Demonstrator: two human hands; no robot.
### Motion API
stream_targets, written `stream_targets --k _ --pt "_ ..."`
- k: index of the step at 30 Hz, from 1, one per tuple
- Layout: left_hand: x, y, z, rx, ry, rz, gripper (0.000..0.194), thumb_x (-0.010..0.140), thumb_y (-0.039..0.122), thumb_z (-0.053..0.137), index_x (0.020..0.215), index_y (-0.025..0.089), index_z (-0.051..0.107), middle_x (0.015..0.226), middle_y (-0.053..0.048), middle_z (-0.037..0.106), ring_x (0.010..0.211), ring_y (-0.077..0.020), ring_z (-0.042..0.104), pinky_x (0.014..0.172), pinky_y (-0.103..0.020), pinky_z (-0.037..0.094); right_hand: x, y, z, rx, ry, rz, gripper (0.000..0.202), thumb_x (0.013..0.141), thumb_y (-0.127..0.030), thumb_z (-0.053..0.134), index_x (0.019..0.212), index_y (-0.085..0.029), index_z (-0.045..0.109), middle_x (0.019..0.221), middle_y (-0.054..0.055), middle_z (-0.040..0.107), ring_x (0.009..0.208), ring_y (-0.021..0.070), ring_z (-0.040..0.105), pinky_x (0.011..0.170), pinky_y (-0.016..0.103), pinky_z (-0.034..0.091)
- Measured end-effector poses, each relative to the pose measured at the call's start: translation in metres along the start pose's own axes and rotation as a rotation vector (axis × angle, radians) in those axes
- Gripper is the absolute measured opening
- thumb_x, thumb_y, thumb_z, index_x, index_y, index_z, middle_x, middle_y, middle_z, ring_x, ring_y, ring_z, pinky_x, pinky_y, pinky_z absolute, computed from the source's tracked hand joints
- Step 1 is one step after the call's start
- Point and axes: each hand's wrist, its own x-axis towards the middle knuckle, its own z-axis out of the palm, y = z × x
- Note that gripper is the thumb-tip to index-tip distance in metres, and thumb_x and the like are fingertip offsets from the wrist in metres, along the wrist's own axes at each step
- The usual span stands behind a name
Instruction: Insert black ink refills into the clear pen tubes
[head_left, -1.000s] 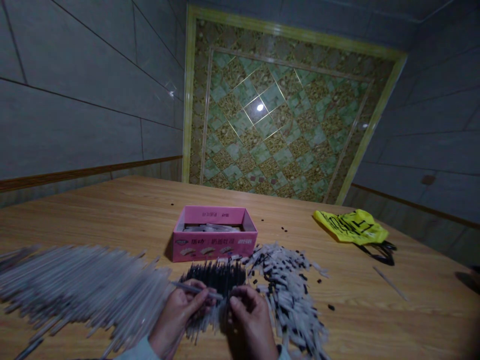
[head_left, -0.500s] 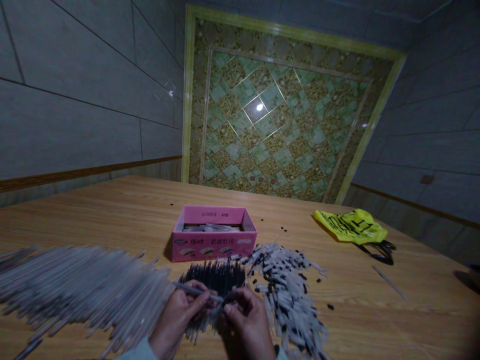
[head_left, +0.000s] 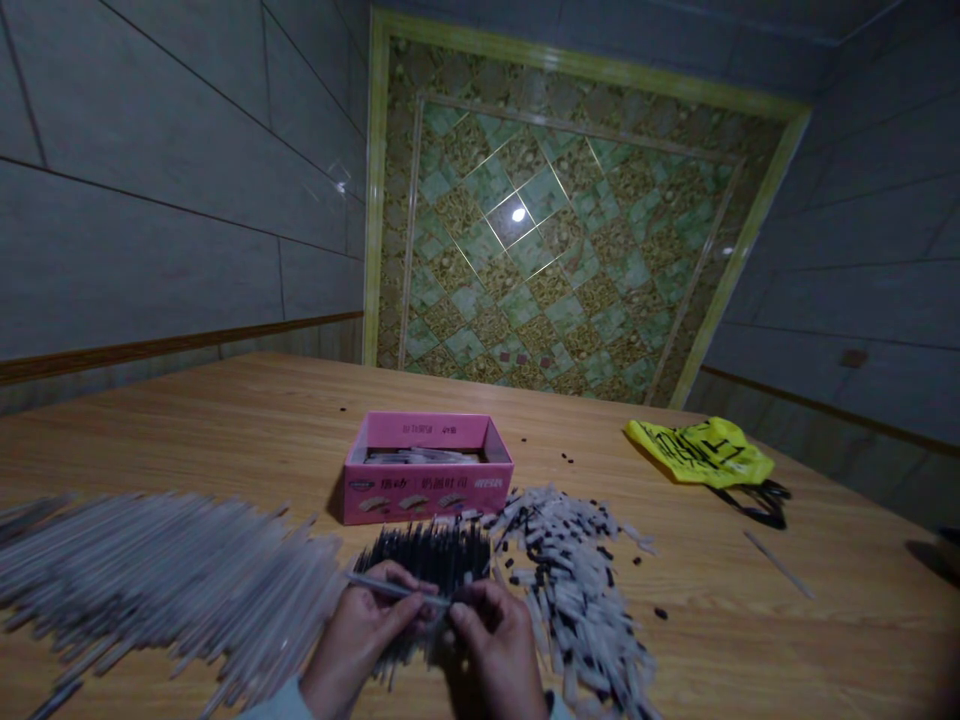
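Observation:
Near the front of the table, my left hand (head_left: pixel 375 612) pinches a slim translucent pen barrel (head_left: pixel 390 585) between thumb and fingers, its right end pointing to my other hand. My right hand (head_left: pixel 491 630) is closed at that end, thumb against forefinger; what lies in its fingertips is too small and dark to make out. Behind and under both hands lies a bundle of thin black pen refills (head_left: pixel 431 550). A large pile of clear pen barrels (head_left: pixel 172 570) spreads to the left. To the right is a heap of whitish pen caps (head_left: pixel 577 590) mixed with small black plugs.
A pink box (head_left: pixel 427 495) holding pale sticks stands just beyond the refills. Farther right lie a yellow bag (head_left: pixel 705 452), a black strap-like thing (head_left: pixel 757 503) and a single thin tube (head_left: pixel 780 565). Tiled walls surround the wooden table (head_left: pixel 285 400).
Both hands stay in nearly the same spot. The barrel in my left hand has tilted slightly, its left end a little lower, and the fingertips have shifted a little.

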Motion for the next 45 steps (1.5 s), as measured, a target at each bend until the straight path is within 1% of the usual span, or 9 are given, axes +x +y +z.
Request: stream_targets --k 5,10,15,20,25,29,33,37,45 --pt "0.001 0.0 0.0 0.001 -0.05 0.027 0.026 0.061 0.03 0.078 0.07 0.016 0.058 0.075 -0.008 0.075 0.062 -0.0182 0.068 0.058 -0.027 0.052 0.0 0.006 -0.001 -0.025 -0.076 0.027 0.044 0.082 -0.055 0.049 0.059 -0.017 0.05 0.044 -0.003 0.047 0.039 0.0101 0.043 0.039 0.02 0.036" --pt "0.004 -0.002 -0.002 -0.04 -0.001 -0.013 0.026 0.062 0.031 0.077 0.07 0.015 0.058 0.078 -0.008 0.075 0.064 -0.0192 0.068 0.057 -0.027 0.052 -0.001 -0.005 -0.005 -0.181 -0.052 -0.147 0.029 0.072 -0.043 0.068 0.075 -0.016 0.058 0.065 -0.001 0.055 0.062 0.0133 0.05 0.056 0.02 0.04" --pt "0.002 0.001 -0.001 -0.027 0.005 0.004 0.028 0.059 0.031 0.079 0.068 0.015 0.058 0.074 -0.008 0.075 0.06 -0.0171 0.067 0.057 -0.025 0.051 0.0 -0.002 -0.008 -0.289 -0.114 -0.096 0.043 0.085 -0.05 0.049 0.06 -0.016 0.053 0.053 -0.001 0.049 0.053 0.0124 0.045 0.048 0.02 0.034" --pt "0.0 0.004 0.001 -0.033 0.014 -0.02 0.028 0.06 0.032 0.078 0.069 0.015 0.059 0.076 -0.008 0.075 0.062 -0.0179 0.068 0.057 -0.025 0.051 -0.003 -0.007 -0.005 -0.259 -0.116 -0.185 0.033 0.077 -0.048 0.061 0.076 -0.016 0.06 0.065 -0.001 0.056 0.063 0.0135 0.05 0.055 0.02 0.039" --pt "0.0 0.003 0.001 -0.016 0.004 -0.032 0.029 0.057 0.033 0.08 0.068 0.015 0.059 0.075 -0.008 0.075 0.059 -0.017 0.066 0.055 -0.025 0.051 -0.005 -0.008 -0.003 -0.156 -0.166 -0.01 0.049 0.083 -0.059 0.046 0.059 -0.017 0.051 0.048 -0.003 0.047 0.045 0.0105 0.044 0.041 0.019 0.033" --pt "0.002 0.001 -0.001 -0.025 -0.008 -0.021 0.028 0.06 0.033 0.078 0.07 0.015 0.059 0.075 -0.008 0.075 0.06 -0.0161 0.066 0.055 -0.024 0.05 -0.003 -0.007 -0.006 -0.242 -0.134 -0.149 0.038 0.076 -0.054 0.06 0.071 -0.016 0.057 0.064 -0.001 0.054 0.062 0.0136 0.05 0.055 0.02 0.04" --pt "0.002 0.003 0.0 -0.023 0.001 -0.027 0.029 0.058 0.032 0.08 0.069 0.015 0.059 0.072 -0.007 0.074 0.059 -0.0157 0.065 0.053 -0.023 0.049 -0.003 -0.008 -0.007 -0.27 -0.17 -0.07 0.045 0.086 -0.054 0.044 0.06 -0.017 0.051 0.052 -0.002 0.048 0.051 0.0121 0.046 0.047 0.02 0.034" --pt "0.001 0.003 -0.001 -0.018 -0.006 -0.023 0.028 0.061 0.032 0.078 0.07 0.015 0.058 0.073 -0.007 0.074 0.061 -0.0164 0.067 0.057 -0.024 0.05 -0.003 -0.009 -0.007 -0.282 -0.13 -0.173 0.031 0.078 -0.047 0.06 0.074 -0.016 0.058 0.065 -0.001 0.053 0.063 0.0137 0.048 0.056 0.021 0.037" --pt "0.002 -0.001 -0.003 -0.015 -0.021 -0.016 0.027 0.062 0.031 0.077 0.072 0.014 0.058 0.074 -0.007 0.074 0.061 -0.0158 0.067 0.056 -0.023 0.05 -0.002 -0.007 -0.009 -0.356 -0.141 -0.159 0.035 0.082 -0.049 0.052 0.07 -0.016 0.054 0.062 -0.002 0.046 0.061 0.0131 0.044 0.054 0.021 0.034"
